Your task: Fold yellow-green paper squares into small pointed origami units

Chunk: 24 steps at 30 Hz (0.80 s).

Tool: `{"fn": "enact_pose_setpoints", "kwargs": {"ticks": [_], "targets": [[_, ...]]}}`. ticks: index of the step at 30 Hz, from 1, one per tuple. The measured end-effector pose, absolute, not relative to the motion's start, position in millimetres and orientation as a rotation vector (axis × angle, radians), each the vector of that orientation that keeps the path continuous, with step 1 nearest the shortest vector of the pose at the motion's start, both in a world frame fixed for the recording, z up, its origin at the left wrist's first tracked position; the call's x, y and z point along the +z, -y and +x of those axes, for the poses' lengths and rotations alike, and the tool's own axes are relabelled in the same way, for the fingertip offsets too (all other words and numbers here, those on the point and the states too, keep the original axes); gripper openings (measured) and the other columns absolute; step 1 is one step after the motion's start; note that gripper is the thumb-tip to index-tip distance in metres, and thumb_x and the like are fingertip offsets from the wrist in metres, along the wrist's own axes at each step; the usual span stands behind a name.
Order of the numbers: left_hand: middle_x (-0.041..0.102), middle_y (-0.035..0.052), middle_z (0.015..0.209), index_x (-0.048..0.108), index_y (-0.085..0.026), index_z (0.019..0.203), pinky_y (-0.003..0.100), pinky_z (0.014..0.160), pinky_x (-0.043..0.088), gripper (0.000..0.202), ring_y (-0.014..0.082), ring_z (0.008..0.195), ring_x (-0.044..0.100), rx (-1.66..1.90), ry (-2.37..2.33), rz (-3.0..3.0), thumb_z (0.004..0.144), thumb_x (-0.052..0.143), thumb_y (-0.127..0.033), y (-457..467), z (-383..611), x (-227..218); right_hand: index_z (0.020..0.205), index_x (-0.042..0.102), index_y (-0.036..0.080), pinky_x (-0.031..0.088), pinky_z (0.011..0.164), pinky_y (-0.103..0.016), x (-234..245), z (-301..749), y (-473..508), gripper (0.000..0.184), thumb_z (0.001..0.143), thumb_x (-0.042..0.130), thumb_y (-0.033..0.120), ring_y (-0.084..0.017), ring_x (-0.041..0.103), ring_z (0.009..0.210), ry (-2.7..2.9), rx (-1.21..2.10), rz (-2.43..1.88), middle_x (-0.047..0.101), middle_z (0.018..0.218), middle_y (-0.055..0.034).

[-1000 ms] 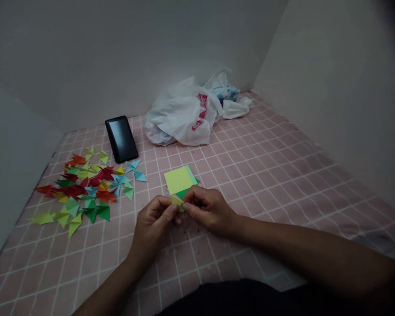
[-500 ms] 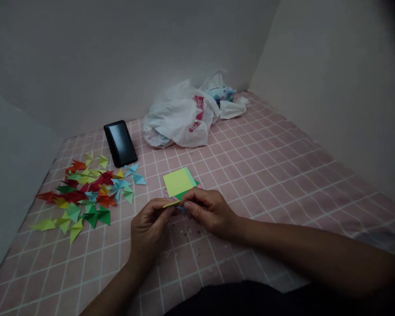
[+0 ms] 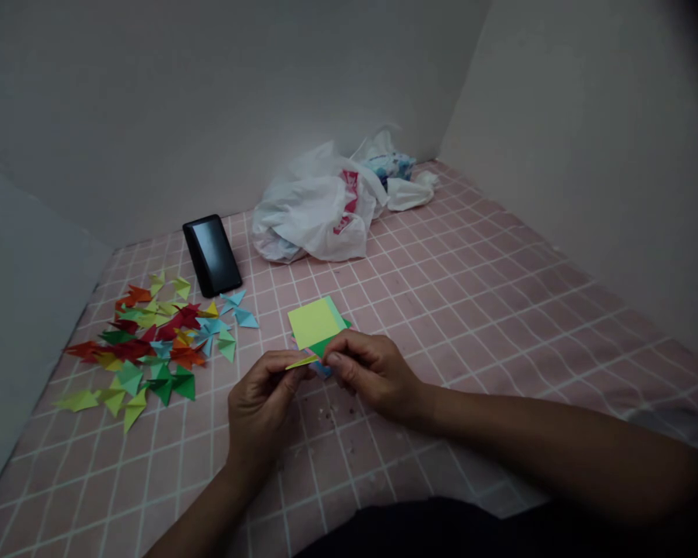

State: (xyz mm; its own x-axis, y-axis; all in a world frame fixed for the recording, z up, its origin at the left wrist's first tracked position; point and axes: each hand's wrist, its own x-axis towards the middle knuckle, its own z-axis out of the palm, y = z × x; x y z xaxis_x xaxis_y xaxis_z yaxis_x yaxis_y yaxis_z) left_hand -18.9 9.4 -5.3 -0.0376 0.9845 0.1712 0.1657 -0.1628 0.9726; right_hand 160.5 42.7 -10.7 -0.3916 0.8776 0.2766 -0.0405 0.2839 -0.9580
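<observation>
Between my two hands is a small folded piece of yellow paper (image 3: 302,362), seen nearly edge-on. My left hand (image 3: 264,391) pinches its left end between thumb and fingers. My right hand (image 3: 378,376) has thumb and forefinger closed at its right end, hiding that tip. Just behind the fingers lies a stack of square paper sheets (image 3: 316,322), yellow on top, with green, pink and blue edges showing below; my right hand covers its near corner. To the left spreads a pile of small folded paper cranes (image 3: 157,329) in red, orange, yellow, green and blue.
A black phone-like device (image 3: 212,254) lies behind the cranes. Farther back, a crumpled white plastic bag (image 3: 319,205) and a blue-and-white package (image 3: 389,167) rest near the wall. Pink checked cloth (image 3: 471,310) covers the surface; tiny scraps (image 3: 326,413) lie below my hands.
The yellow folded paper has tilted slightly and shows a little more of its edge. My left hand has shifted slightly left; my right hand stays almost in place.
</observation>
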Motion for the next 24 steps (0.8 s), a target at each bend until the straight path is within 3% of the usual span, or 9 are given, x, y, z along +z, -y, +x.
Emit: {"fn": "enact_pose_setpoints", "kwargs": {"ticks": [10, 19, 24], "targets": [[0.074, 0.0008, 0.089, 0.075, -0.024, 0.087, 0.025, 0.079, 0.055, 0.018, 0.0134, 0.084, 0.067, 1.283, -1.277, 1.471, 0.086, 0.067, -0.008, -9, -22, -8, 0.091, 0.069, 0.015, 0.049, 0.064, -0.023, -14, 159, -43, 0.013, 0.093, 0.057, 0.016, -0.010, 0.061, 0.066, 1.738, 1.182, -0.734, 0.068, 0.075, -0.0007], [0.075, -0.0016, 0.077, 0.075, -0.021, 0.083, 0.017, 0.068, 0.056, 0.010, 0.0102, 0.071, 0.070, 1.353, -1.259, 1.313, 0.082, 0.070, -0.013, -9, -19, -9, 0.105, 0.070, 0.016, 0.058, 0.075, -0.022, -19, 155, -39, 0.016, 0.095, 0.057, 0.012, -0.012, 0.074, 0.083, 1.820, 0.817, -0.649, 0.078, 0.092, -0.0050], [0.075, -0.0011, 0.073, 0.074, -0.019, 0.080, 0.018, 0.067, 0.058, 0.002, 0.0103, 0.067, 0.070, 1.358, -1.303, 1.080, 0.080, 0.074, -0.017, -9, -19, -11, 0.116, 0.068, 0.016, 0.060, 0.074, -0.025, -21, 157, -39, 0.025, 0.097, 0.054, 0.012, -0.015, 0.076, 0.085, 1.895, 0.643, -0.640, 0.079, 0.097, -0.0068]]}}
